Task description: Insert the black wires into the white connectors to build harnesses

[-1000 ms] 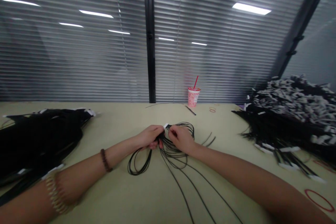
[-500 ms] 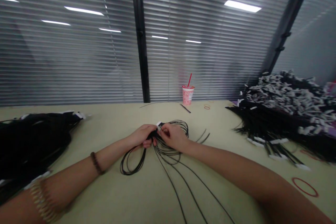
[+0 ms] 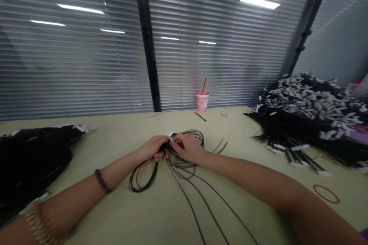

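Note:
A looped bundle of thin black cables lies across the middle of the table, with loose ends trailing toward me. My left hand is closed around the bundle near its centre. Right beside it, my right hand has thumb and index finger pinched at a small white connector on top of the bundle. More cable loops fan out behind my right hand. The fingertips and the bundle's middle are partly covered, so the exact grip is hard to see.
Black cables with white ends are heaped at the right, and a dark cable pile lies at the left. A pink cup with a straw stands at the back near a thin black stick. A red rubber band lies front right.
The whole view has shifted slightly, moving the scene a little left. My right fingers have drawn in closer over the white connector; both hands stay on the bundle.

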A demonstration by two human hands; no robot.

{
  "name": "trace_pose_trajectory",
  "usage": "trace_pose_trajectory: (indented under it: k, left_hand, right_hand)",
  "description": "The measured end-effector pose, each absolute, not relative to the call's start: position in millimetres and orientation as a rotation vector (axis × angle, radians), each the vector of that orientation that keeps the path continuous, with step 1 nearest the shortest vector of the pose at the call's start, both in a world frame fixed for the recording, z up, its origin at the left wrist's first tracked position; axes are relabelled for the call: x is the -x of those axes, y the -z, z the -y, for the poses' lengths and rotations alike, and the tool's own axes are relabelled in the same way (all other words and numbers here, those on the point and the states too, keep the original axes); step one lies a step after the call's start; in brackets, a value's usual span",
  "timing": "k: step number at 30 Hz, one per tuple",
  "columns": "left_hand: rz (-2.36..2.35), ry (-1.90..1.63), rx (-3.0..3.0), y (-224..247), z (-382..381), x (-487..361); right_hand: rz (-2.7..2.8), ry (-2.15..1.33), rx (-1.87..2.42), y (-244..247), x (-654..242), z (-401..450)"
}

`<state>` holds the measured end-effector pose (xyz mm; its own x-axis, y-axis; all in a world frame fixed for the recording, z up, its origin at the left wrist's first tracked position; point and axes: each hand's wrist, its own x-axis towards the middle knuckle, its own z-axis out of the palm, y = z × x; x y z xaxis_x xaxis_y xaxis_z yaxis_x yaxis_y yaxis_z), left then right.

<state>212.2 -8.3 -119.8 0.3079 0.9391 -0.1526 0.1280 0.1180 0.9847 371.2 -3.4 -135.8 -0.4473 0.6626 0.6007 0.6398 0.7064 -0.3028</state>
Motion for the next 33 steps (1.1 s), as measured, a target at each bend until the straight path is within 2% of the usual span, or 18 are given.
trace_pose_trajectory:
  k: [33]
  left_hand:
    - [-1.099,-0.803,-1.308,116.9,10.4,-213.3]
  right_hand:
    - [2.237,-0.095,1.013,138.0,-370.4,1.9]
